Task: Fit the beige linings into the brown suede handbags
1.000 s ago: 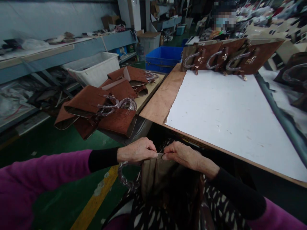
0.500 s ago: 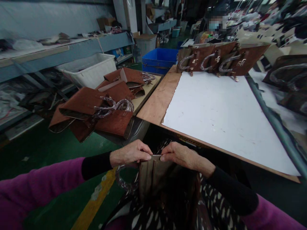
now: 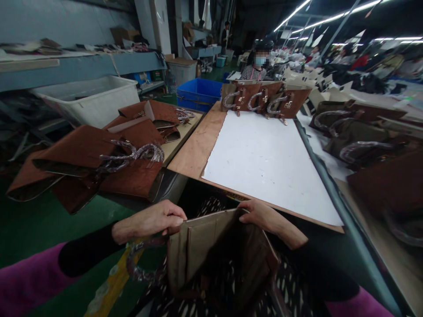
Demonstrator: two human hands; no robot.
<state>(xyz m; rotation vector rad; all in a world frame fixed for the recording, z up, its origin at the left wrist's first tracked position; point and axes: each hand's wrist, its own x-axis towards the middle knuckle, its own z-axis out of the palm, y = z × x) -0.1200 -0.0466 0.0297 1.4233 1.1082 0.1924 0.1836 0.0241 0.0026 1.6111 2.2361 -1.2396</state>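
Note:
A brown handbag (image 3: pixel 198 246) rests on my lap with its mouth spread, showing a tan lining and an inner pocket. My left hand (image 3: pixel 153 221) pinches the left end of its top edge. Further along the same rim, my right hand (image 3: pixel 269 220) grips the edge between thumb and fingers. A plastic-wrapped handle (image 3: pixel 137 266) hangs off the bag's left side. The bottom of the inside is dark and hard to make out.
Several brown bags (image 3: pixel 132 180) lie piled at left. White paper (image 3: pixel 264 163) covers the wooden board ahead, with three upright bags (image 3: pixel 256 99) at its far end. More bags (image 3: pixel 363 132) stand at right. A blue bin (image 3: pixel 200 94) and a masked person (image 3: pixel 256 66) are beyond.
My hands have moved apart along the rim, and the bag's mouth is wider, with more lining showing. The camera view has shifted to the right and upward.

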